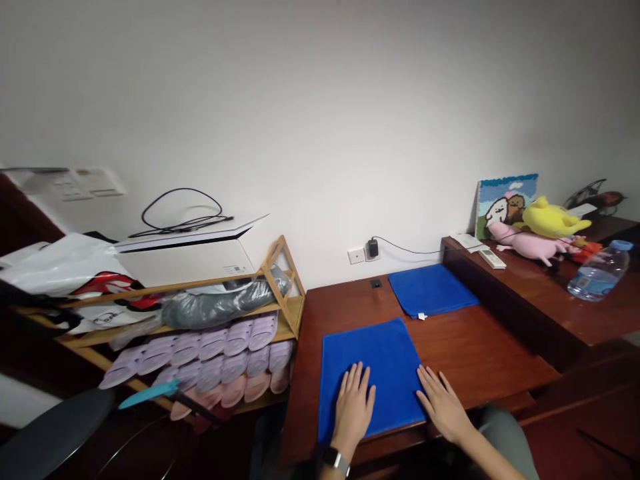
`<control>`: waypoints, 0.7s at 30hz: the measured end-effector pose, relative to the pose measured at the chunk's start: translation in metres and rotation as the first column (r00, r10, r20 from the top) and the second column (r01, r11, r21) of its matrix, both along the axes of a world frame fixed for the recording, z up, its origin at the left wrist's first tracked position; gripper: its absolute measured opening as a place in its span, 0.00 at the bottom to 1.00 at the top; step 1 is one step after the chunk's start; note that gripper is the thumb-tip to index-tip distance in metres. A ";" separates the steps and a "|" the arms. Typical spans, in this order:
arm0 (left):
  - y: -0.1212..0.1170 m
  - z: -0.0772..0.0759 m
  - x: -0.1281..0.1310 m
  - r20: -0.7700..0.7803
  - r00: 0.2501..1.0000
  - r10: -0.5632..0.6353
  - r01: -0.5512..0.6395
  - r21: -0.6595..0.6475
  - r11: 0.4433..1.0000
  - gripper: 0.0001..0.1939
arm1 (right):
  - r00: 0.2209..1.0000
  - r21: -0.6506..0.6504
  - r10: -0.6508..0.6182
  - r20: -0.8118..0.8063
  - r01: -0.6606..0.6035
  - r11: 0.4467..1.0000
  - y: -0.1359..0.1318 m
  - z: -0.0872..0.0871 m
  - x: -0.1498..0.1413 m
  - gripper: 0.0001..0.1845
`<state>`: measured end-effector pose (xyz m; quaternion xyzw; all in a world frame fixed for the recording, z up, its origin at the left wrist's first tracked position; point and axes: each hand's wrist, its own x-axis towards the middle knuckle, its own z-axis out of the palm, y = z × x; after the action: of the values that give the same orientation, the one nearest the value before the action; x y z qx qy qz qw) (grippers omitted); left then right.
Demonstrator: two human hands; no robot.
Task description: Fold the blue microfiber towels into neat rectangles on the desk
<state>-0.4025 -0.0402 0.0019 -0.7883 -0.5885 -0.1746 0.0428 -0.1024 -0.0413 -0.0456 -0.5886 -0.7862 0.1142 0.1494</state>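
Note:
A blue cloth [375,347] lies spread out flat near the front of the brown wooden desk [345,303]. My left hand [354,403] rests palm down on its lower left part, with the fingers stretched forward and a watch on the wrist. At the cloth's right edge lies my right hand [443,403], its fingers extended and slightly spread, the tips at the border of cloth and wood. A second blue cloth [433,288], with a small white tag at its front edge, lies farther back against the wall side.
Right, on a raised surface, are a water bottle [597,277], a pink plush toy [527,243], a yellow plush toy [550,219], a remote control [493,258] and a picture [507,200]. Left stands a wooden rack [290,293] with several slippers [213,343] and a white box [190,260].

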 end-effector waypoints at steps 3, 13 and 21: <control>0.021 -0.001 0.023 -0.028 0.994 -0.108 0.105 -0.079 0.991 0.28 | 1.000 0.015 -0.029 -0.002 0.029 0.999 0.038 0.022 -0.013 0.36; 0.029 -0.021 0.025 -0.030 0.986 -0.162 0.156 -0.156 0.975 0.30 | 0.992 -0.149 -0.102 0.069 0.111 0.983 0.166 0.043 -0.048 0.38; 0.118 -0.004 0.096 0.041 0.996 -0.085 0.089 -0.089 0.992 0.29 | 0.995 -0.135 -0.055 0.088 0.067 0.989 0.166 0.025 -0.042 0.37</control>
<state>-0.3067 0.0778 -0.0023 -0.8110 -0.5615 -0.1640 -0.0115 -0.1441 0.1251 -0.0210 -0.6255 -0.7637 0.1388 0.0786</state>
